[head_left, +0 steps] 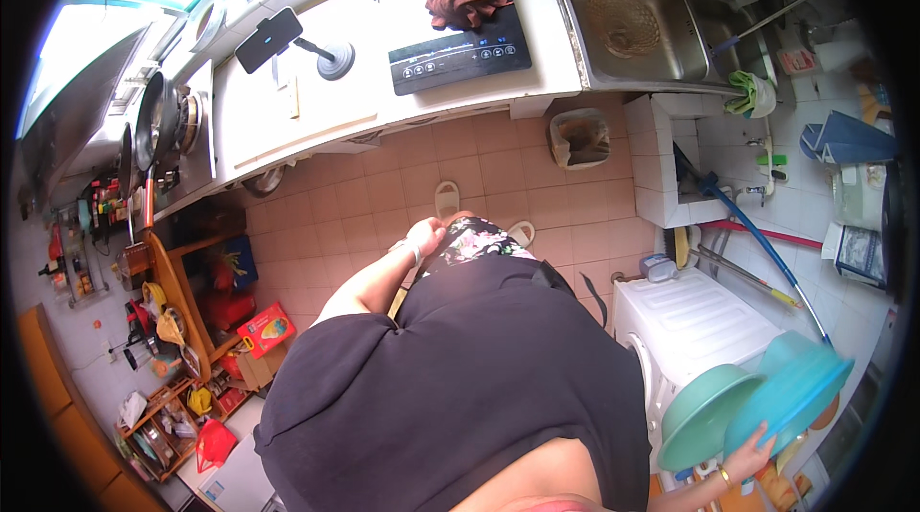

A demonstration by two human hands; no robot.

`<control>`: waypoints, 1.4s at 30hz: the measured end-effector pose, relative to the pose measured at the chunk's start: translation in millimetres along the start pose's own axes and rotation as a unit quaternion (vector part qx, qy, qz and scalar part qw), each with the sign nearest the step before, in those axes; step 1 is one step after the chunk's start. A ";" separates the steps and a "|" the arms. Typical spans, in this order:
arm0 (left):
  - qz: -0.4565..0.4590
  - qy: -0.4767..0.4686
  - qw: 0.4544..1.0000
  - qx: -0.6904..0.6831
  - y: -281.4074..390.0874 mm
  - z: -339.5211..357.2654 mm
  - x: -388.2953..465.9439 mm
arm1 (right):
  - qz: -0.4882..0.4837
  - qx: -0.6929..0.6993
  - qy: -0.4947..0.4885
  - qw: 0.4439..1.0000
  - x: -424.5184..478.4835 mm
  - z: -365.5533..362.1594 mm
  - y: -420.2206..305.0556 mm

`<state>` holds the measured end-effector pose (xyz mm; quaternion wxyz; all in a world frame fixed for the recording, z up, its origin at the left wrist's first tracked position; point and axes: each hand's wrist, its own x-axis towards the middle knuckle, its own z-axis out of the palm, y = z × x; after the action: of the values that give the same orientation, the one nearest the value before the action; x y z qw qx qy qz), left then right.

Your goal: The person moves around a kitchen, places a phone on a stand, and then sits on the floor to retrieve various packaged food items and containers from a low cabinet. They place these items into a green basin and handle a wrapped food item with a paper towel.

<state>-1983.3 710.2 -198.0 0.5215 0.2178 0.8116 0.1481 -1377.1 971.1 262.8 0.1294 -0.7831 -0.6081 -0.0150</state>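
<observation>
At the lower right, my right hand (pixel 756 449) grips the rim of a blue plastic basin (pixel 798 393), which is tilted and slightly blurred. A green plastic basin (pixel 708 415) stands on edge just left of it, beside the white washing machine (pixel 693 314). The two basins overlap in view, and I cannot tell whether they touch. My left hand (pixel 427 235) hangs by the floral garment (pixel 474 242), a light band on its wrist. Its fingers are curled and its palm is hidden.
Ahead runs a white counter (pixel 345 110) with an induction cooker (pixel 460 66), a brown cloth (pixel 467 4), a phone on a stand (pixel 269 40) and a steel sink (pixel 632 23). A lined bin (pixel 580 138) stands on the floor. A blue-handled pole (pixel 765 246) leans at right.
</observation>
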 end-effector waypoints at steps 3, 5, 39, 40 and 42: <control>0.051 0.018 0.997 -0.052 38.8 -17.4 0.2 | -0.091 0.025 -0.052 0.994 -27.0 17.3 -85.4; 0.115 -0.004 0.987 -0.114 51.7 -22.7 5.4 | -0.122 0.104 -0.126 0.979 -35.3 43.8 -141.6; -0.125 0.230 0.427 -0.866 -91.1 111.2 -202.7 | -0.701 0.174 -0.465 0.512 -261.1 370.2 -663.6; -0.109 0.249 0.384 -0.883 -107.1 123.1 -204.8 | -0.696 0.190 -0.434 0.539 -262.1 399.2 -697.9; -0.106 0.275 0.320 -0.900 -126.0 130.4 -220.3 | -0.682 0.209 -0.377 0.591 -272.7 424.7 -748.7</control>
<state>-1810.0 491.5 -138.4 0.1556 -0.5265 0.2928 0.7828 -2220.8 976.2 -58.7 0.0005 -0.0263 -0.9454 0.3249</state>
